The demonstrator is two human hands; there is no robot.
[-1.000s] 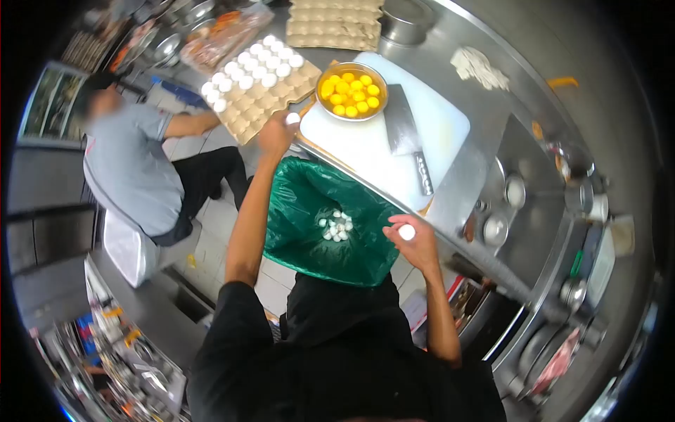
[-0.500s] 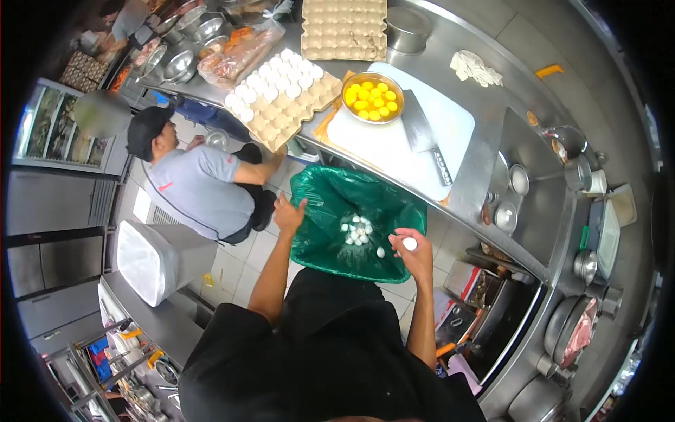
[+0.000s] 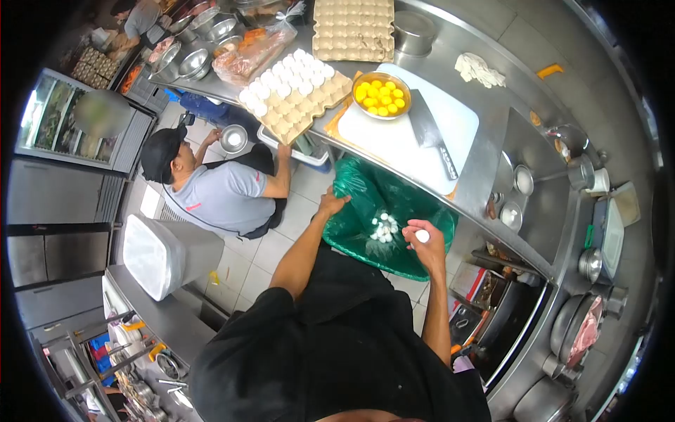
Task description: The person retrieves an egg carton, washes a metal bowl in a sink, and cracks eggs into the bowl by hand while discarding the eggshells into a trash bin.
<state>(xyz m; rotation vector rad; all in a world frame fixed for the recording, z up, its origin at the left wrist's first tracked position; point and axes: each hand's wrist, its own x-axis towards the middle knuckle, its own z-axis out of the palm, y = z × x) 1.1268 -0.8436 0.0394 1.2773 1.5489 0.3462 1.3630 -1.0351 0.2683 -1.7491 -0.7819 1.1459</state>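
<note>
My left hand is closed on the left edge of a bin lined with a green garbage bag. Over the bin's right side, my right hand has its fingers curled round a white eggshell; whether the shell is whole or broken I cannot make out. Several white eggshells lie in the bottom of the bag. On the counter above, a metal bowl of egg yolks stands on a white cutting board, beside a cleaver. An egg tray, partly filled with white eggs, overhangs the counter edge.
A co-worker in a grey shirt crouches to the left, one hand near a metal bowl. A lidded bin stands behind. Stacked egg trays and a cloth lie on the counter; a sink is at right.
My left hand has gone from open beside the bin to gripping its bag-lined edge. The bin sits farther right and partly under the counter edge. My right hand still holds the eggshell.
</note>
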